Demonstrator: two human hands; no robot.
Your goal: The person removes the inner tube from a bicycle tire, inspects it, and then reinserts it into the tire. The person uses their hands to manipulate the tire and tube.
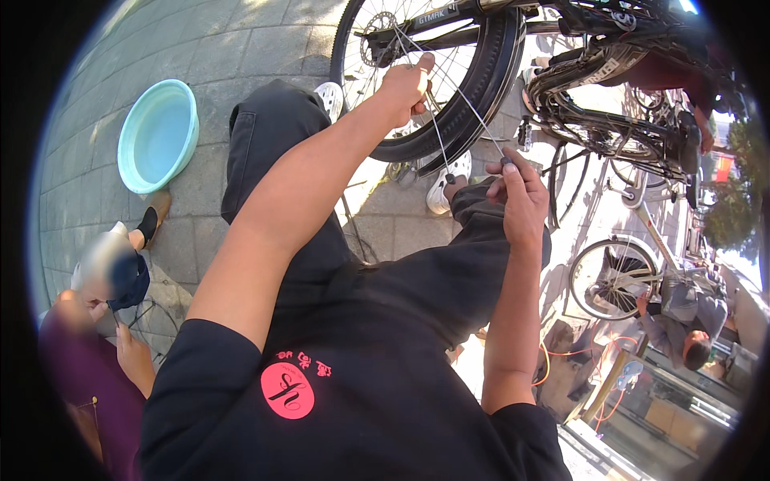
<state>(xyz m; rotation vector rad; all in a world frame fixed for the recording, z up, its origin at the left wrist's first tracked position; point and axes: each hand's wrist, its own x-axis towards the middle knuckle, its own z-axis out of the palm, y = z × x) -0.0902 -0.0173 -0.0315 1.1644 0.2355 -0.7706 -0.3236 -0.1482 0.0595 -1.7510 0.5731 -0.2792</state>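
A bicycle wheel (481, 72) is propped upright on the pavement (200, 48) before the knees. A loose spoke (437, 136) is pinched near the hub by the left hand (407, 84); another spoke's lower end is gripped in the right hand's (521, 196) closed fingers. A thin spoke could be bent if pulled sideways.
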